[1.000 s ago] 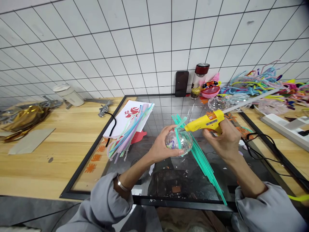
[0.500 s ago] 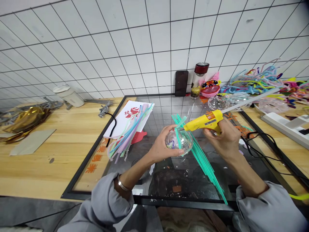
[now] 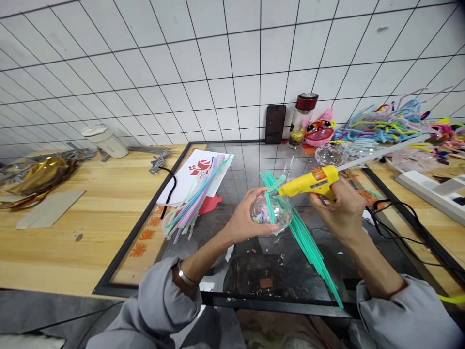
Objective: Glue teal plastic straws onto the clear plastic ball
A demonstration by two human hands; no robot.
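Note:
My left hand (image 3: 247,215) is closed round a clear plastic ball (image 3: 282,213), its thumb along the near side. A green pipe cleaner (image 3: 270,206) runs over the ball's surface, its free end sticking up past the top. My right hand (image 3: 339,208) grips a yellow hot glue gun (image 3: 308,184) with a long pale glue stick (image 3: 381,152) coming out of its back. The gun's nozzle meets the green strip near the top of the ball. A bundle of green pipe cleaners (image 3: 310,249) lies on the glass beneath and to the right of the ball.
Pastel pipe cleaners (image 3: 198,198) lie over a white sheet (image 3: 181,179) on the left. Along the wall stand a phone (image 3: 275,124) and a glass bottle (image 3: 300,121). A colourful pipe-cleaner pile (image 3: 388,121), a white power strip (image 3: 432,194) and black cable (image 3: 395,223) are on the right.
The view has shifted very slightly. Both hands, the ball and the glue gun keep nearly the same pose, with the nozzle still at the top of the ball.

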